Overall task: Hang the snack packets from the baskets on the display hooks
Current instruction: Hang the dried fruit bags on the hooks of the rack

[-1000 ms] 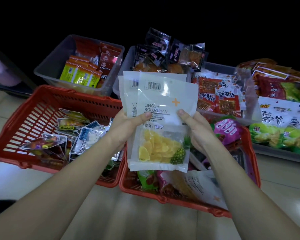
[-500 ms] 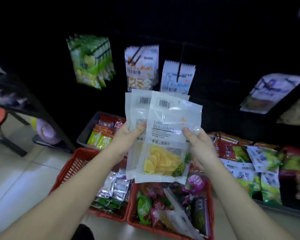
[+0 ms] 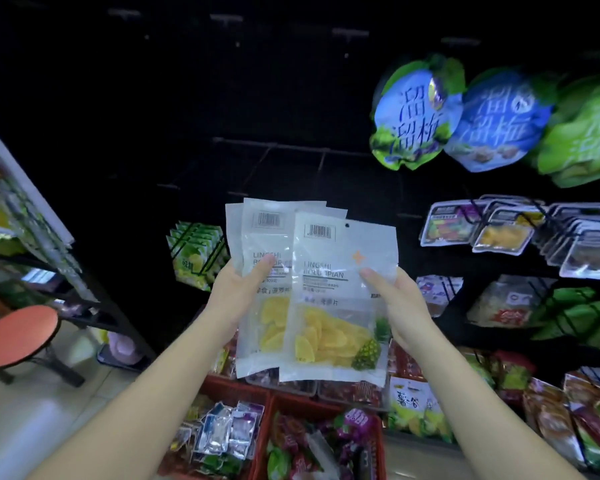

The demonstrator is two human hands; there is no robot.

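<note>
Up against the dark wire rack (image 3: pixel 323 160), above red baskets (image 3: pixel 238 384), the left hand (image 3: pixel 234 294) gripped rear pineapple packets (image 3: pixel 264 237); the right hand (image 3: pixel 397 301) pinched the front pineapple packet (image 3: pixel 336 306).

Packets (image 3: pixel 340 306): frosted white, clear window below, yellow slices seen through it; black barcode and orange cross printed on top. Baskets (image 3: pixel 236 388) noted red. Stool seat (image 3: pixel 18 336) recorded orange-red. Round bags (image 3: pixel 413 112) marked blue, edged green. Hooked packs (image 3: pixel 194 258): green and yellow.
</note>
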